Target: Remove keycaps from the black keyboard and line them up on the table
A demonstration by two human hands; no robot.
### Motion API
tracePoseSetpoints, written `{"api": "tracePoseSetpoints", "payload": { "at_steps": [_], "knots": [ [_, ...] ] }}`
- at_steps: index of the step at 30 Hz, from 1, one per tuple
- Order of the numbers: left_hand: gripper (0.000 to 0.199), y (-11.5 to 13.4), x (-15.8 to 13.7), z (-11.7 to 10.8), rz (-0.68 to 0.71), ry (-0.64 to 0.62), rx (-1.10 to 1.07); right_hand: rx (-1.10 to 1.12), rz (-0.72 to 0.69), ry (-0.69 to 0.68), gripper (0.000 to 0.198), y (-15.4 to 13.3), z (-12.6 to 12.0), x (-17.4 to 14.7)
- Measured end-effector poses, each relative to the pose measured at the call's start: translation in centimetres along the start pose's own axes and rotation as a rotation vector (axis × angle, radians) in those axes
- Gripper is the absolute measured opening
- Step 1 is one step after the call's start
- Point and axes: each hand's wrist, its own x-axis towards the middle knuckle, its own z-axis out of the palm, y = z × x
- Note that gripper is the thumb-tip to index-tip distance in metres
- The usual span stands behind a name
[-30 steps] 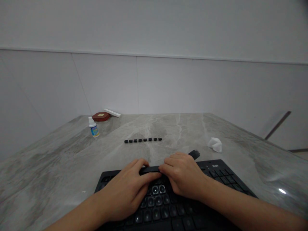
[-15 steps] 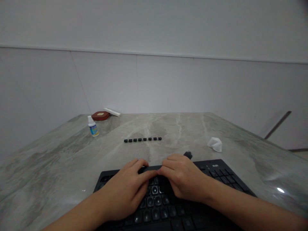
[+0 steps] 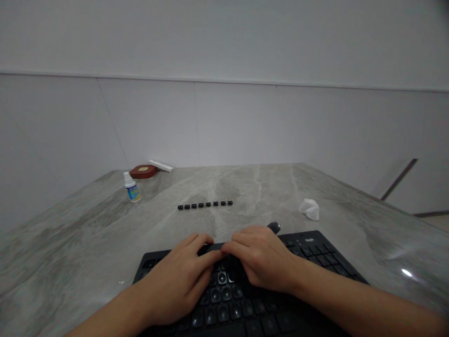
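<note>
A black keyboard (image 3: 224, 312) lies before me on the table, many of its keys wet-looking or glossy. My left hand (image 3: 192, 271) is over its upper left part, fingers curled over the far edge. Likewise, my right hand (image 3: 256, 255) bends its fingers over that edge farther right. The foremost fingertips of both hands meet at the top row; anything small between them is hidden. Beyond the keyboard, several small black keycaps (image 3: 208, 204) stand in a straight row.
On the left is a white spray bottle (image 3: 133, 189) with a blue and yellow label. Behind it lie a reddish-brown case (image 3: 143, 172) and a white strip (image 3: 160, 165). A crumpled white tissue (image 3: 310, 209) is on the right. A dark object (image 3: 274, 228) shows just past the keyboard.
The view has shifted slightly, so most table items appear a little farther left. Both hands stay at the keyboard's top edge with nearly the same pose.
</note>
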Motion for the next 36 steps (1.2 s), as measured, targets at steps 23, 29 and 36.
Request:
{"api": "tracePoseSetpoints", "payload": {
  "at_steps": [23, 29, 36],
  "knots": [
    [0.039, -0.1, 0.0, 0.3, 0.007, 0.035, -0.003, -0.122, -0.053, -0.023, 0.033, 0.0, -0.6, 0.0],
    [0.044, -0.1, 0.0, 0.2, -0.010, 0.026, 0.028, -0.122, 0.065, -0.110, 0.019, -0.3, -0.5, 0.3],
    [0.046, -0.2, 0.2, 0.1, -0.020, -0.008, 0.037, -0.058, 0.126, -0.174, 0.025, -0.1, -0.4, 0.2]
  ]
}}
